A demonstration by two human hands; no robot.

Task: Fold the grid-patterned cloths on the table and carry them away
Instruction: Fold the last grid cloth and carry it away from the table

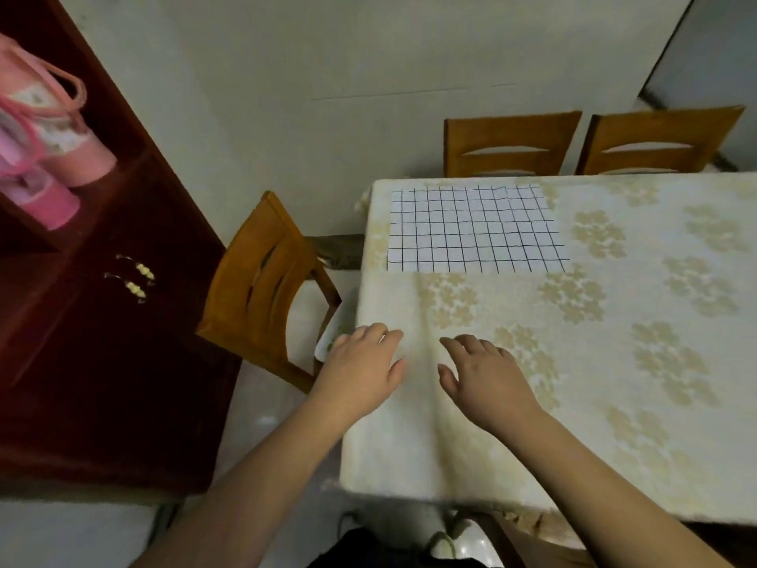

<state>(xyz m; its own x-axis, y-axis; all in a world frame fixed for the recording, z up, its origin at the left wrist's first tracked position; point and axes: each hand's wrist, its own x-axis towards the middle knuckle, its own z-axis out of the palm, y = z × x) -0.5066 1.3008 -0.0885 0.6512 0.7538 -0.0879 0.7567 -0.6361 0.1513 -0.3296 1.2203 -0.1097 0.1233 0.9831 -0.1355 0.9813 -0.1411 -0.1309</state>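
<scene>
So, grid-patterned cloth (475,229) lying flat at far left of table (614,362), untouched. Left hand (362,373), right hand (485,381) both relaxed-open, holding nothing, well short. Tip: reach further, pinch near corners, fold edges aligned.

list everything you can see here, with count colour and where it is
grid-patterned cloth: one, white with dark lines, flat on the far left part of the table
tablecloth: one, cream with pale floral print, covers the table
chairs: three, brown wood, two behind the table, one at its left end
cabinet: one, dark red-brown, on the left
bags: pink, on the cabinet shelf, number unclear
left hand: open, at the table's near left edge
right hand: open, over the tablecloth
</scene>
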